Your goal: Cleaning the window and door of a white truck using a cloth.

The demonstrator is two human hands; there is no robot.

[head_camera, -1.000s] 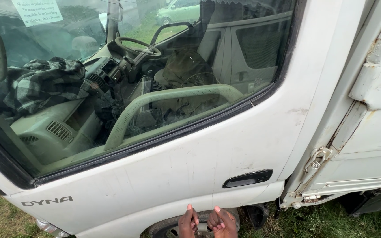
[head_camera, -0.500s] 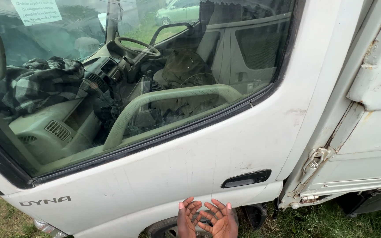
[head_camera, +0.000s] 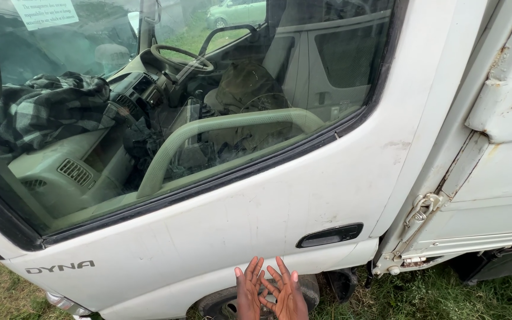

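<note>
Empty hands (head_camera: 271,291) (fingers spread) before truck door (head_camera: 238,231).

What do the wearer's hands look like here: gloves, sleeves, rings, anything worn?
Both are bare: left hand and right hand show no gloves, rings or watch. Fingernails look short and plain. No sleeve or cuff shows; the frame's bottom edge cuts off the wrists.
</note>
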